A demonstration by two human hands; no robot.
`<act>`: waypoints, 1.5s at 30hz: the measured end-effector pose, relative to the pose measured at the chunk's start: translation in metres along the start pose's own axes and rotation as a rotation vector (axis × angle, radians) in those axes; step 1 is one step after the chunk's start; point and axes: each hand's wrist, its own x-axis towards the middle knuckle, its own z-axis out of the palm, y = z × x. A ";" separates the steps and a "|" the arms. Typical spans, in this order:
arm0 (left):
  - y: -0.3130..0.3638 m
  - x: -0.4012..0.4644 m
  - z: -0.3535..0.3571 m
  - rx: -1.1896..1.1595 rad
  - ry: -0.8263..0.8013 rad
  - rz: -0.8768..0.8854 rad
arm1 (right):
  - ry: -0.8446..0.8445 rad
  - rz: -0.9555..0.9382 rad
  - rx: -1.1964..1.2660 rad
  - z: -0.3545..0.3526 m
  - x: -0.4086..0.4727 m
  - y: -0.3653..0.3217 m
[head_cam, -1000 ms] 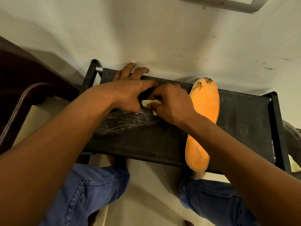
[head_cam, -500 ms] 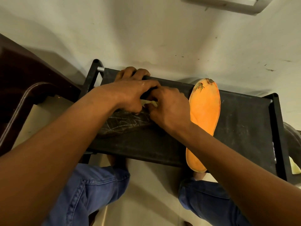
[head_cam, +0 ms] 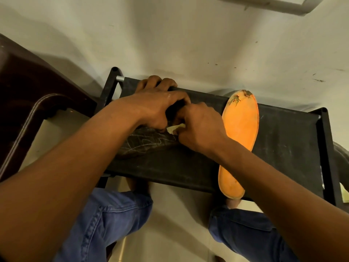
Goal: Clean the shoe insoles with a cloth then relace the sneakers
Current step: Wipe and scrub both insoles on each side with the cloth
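Two bare hands meeting over a dark grey flat insole with pale scribbled lines (head_cam: 149, 142), lying on the black fabric shelf of a metal-framed rack (head_cam: 283, 144). Left hand (head_cam: 151, 110) laid across the far part of that dark insole, fingers bent down around its edge and holding it, two fingertips showing past the shelf's back rail. Right hand (head_cam: 200, 129) curled tight, thumb and fingers pinching a small pale yellow scrap of cloth (head_cam: 174, 128), pressed against the insole just beside the left hand's knuckles; only a corner of the cloth visible between the two hands. Just right of the right hand, a bright orange foam insole with a chipped, worn toe (head_cam: 239, 133), lying lengthwise across the same shelf, heel end jutting over the near edge, partly crossed by the right forearm. Below the shelf, blue denim trouser legs (head_cam: 105, 224) over a pale floor. At far left, dark brown wooden furniture (head_cam: 28, 91).
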 end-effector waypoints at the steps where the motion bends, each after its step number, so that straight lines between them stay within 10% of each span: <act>1: 0.001 0.000 0.000 0.004 0.001 0.002 | 0.057 0.008 0.012 0.003 -0.001 -0.001; 7: 0.000 -0.002 0.002 0.009 0.030 0.012 | 0.251 0.030 0.075 0.014 0.009 -0.009; 17: 0.001 -0.001 0.003 0.020 0.043 -0.005 | -0.211 0.036 0.047 -0.017 0.005 0.016; 26: -0.001 -0.018 -0.001 0.088 0.105 -0.027 | 0.068 0.105 0.059 -0.005 0.000 0.013; 33: 0.019 -0.030 0.004 0.151 -0.152 -0.123 | 0.053 0.112 0.059 -0.003 0.000 0.013; 45: 0.027 -0.020 0.011 0.038 0.043 -0.073 | 0.193 0.132 0.033 -0.004 0.001 0.022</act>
